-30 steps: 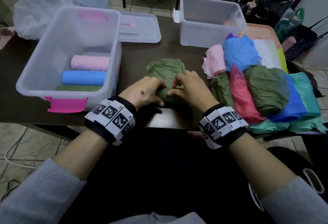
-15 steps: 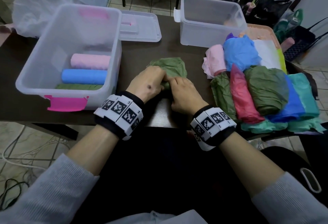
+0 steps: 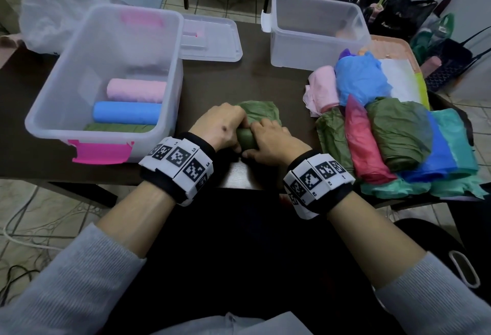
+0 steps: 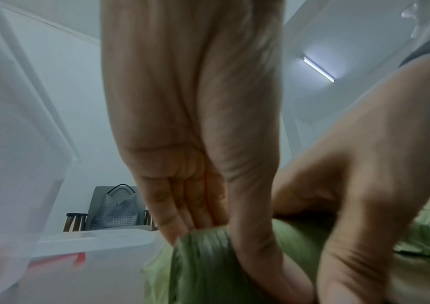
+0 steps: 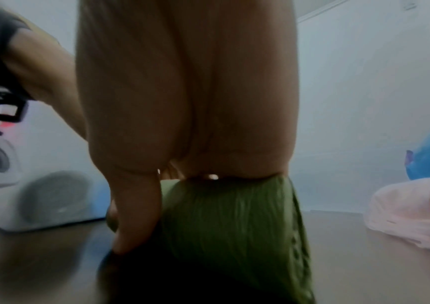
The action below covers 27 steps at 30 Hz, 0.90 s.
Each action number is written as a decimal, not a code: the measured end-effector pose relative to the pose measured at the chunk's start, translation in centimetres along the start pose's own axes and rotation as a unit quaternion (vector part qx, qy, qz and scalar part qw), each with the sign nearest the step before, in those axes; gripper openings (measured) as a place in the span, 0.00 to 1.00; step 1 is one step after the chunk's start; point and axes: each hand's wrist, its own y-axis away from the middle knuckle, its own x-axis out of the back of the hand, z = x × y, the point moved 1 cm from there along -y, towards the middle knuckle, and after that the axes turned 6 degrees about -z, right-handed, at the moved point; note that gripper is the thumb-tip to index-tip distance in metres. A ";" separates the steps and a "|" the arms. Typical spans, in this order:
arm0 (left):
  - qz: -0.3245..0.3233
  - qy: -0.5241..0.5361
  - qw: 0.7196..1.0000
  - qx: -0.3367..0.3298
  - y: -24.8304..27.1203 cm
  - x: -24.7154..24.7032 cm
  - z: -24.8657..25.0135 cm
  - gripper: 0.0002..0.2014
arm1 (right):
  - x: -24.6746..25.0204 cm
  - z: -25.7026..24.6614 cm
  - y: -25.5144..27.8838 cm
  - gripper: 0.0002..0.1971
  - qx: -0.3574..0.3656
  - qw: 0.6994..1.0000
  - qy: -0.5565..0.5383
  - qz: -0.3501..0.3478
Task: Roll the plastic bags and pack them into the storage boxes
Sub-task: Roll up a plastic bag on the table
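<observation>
A green plastic bag (image 3: 261,113) lies on the dark table (image 3: 255,82), its near part wound into a thick roll (image 3: 245,140). My left hand (image 3: 225,129) and right hand (image 3: 268,139) both curl over that roll, fingers on top and thumbs at its near side. The left wrist view shows the roll's end (image 4: 203,259) under my fingers (image 4: 182,207). In the right wrist view the roll (image 5: 234,222) sits under my palm. The clear storage box (image 3: 53,101) at left holds a pink roll (image 3: 136,90), a blue roll (image 3: 127,113) and a green roll (image 3: 119,128).
A second clear box (image 3: 316,29) stands at the back right, with a lid (image 3: 212,40) lying between the boxes. A heap of loose coloured bags (image 3: 393,133) covers the table's right side. A crumpled white bag (image 3: 53,21) sits behind the left box.
Both hands have moved away from me with the roll, which has grown thicker; the flat green part beyond the fingers has become shorter.
</observation>
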 end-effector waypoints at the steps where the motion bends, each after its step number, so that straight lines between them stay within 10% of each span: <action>1: -0.008 0.007 1.000 0.006 0.1 0.0 0.0 0.28 | -0.1 -0.2 0.4 0.32 0.001 1.000 0.003 0.003; 7: -0.056 0.031 0.997 0.034 0.3 0.9 0.1 0.27 | -1.5 -1.3 2.5 0.26 0.013 0.985 0.065 0.162; 19: 0.045 0.070 0.996 0.019 0.9 0.0 0.2 0.26 | 2.0 1.4 -1.1 0.22 0.054 0.997 -0.046 -0.014; 27: 0.045 0.091 0.994 0.025 0.3 0.3 -0.4 0.25 | 3.1 1.9 -2.8 0.59 0.012 0.998 -0.043 -0.044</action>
